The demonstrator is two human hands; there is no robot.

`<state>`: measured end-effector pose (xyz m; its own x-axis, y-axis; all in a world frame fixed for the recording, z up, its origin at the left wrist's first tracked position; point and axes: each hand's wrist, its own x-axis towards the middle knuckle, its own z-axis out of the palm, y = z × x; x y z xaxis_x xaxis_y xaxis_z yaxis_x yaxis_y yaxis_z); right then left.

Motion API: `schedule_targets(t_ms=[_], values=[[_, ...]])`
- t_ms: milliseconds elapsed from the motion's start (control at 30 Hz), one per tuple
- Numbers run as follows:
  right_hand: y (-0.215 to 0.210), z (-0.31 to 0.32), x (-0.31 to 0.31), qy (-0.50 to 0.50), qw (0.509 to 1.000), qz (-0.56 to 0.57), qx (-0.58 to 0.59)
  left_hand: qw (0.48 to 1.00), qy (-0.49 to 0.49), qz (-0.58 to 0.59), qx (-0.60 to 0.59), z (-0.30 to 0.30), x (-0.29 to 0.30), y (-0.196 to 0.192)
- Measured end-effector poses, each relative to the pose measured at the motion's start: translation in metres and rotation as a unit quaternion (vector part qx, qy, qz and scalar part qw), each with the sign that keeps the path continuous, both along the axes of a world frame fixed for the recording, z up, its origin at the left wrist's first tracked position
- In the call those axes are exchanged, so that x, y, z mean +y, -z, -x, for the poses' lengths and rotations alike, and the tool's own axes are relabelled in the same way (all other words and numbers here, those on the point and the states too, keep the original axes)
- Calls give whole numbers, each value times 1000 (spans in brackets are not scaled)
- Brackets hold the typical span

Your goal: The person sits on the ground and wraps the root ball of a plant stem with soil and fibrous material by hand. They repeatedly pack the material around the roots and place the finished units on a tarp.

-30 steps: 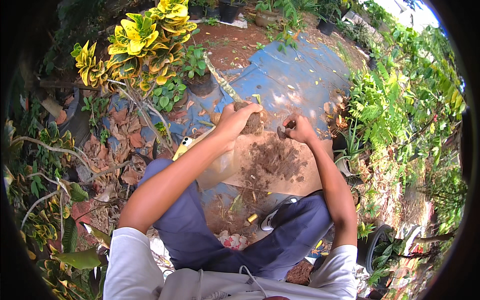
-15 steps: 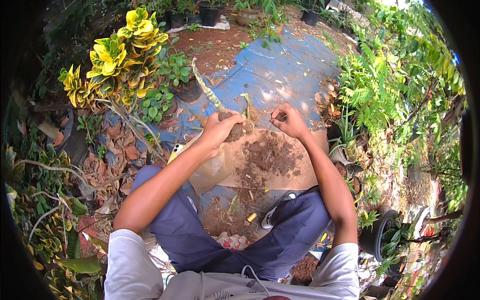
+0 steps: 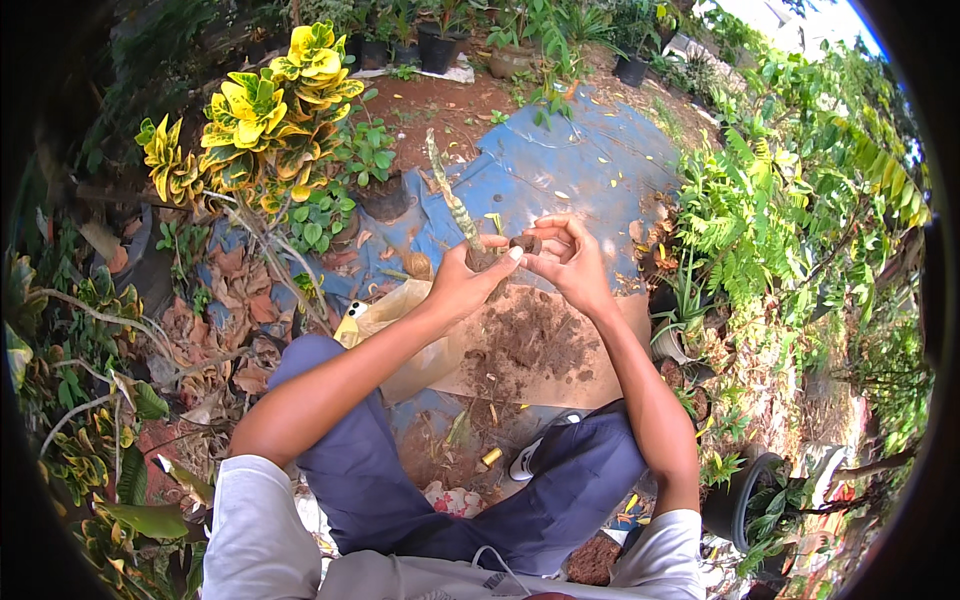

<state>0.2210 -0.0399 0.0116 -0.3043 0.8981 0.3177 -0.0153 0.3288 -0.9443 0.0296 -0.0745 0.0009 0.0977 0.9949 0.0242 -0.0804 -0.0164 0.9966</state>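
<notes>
L hand (image 3: pixel 468 282): grip is holding mottled stem (image 3: pixel 452 197)
R hand (image 3: pixel 570 264): grip is pinching dk clump (image 3: pixel 526 243)
Sheet (image 3: pixel 625 328): is carrying soil (image 3: pixel 528 335)

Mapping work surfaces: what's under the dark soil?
A tan sheet shows around the dark soil and between its thinner patches. Directly beneath the thickest part, the surface is covered and can't be seen.

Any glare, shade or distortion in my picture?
Head view: sky washed out at upper right; ground glaring at right; upper-left foliage deeply shaded; black fisheye rim both sides; left hand and right hand well lit, little detail in the dark clump between them.
</notes>
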Motion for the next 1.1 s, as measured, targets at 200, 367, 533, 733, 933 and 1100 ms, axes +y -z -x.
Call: schedule_targets(t_ms=[200,367,533,733,933,1100], values=[[-9,17,-10,-10,999,-29,-7,998,-24,-17,-53,-1,-3,-8],[-22,5,-9,-49,999,17,-14,998,-5,-51,21,3,-3,-14],[-25,-3,-8,-61,997,31,-34,999,-5,-30,-32,0,-8,-17],[-30,-4,-12,-67,997,36,-32,997,-2,-77,10,2,-8,-23],[-28,-3,-13,-55,997,38,-34,997,-5,-69,-27,3,-13,-23],[-29,-1,-13,-74,997,26,1,995,40,-90,16,11,-7,-25]])
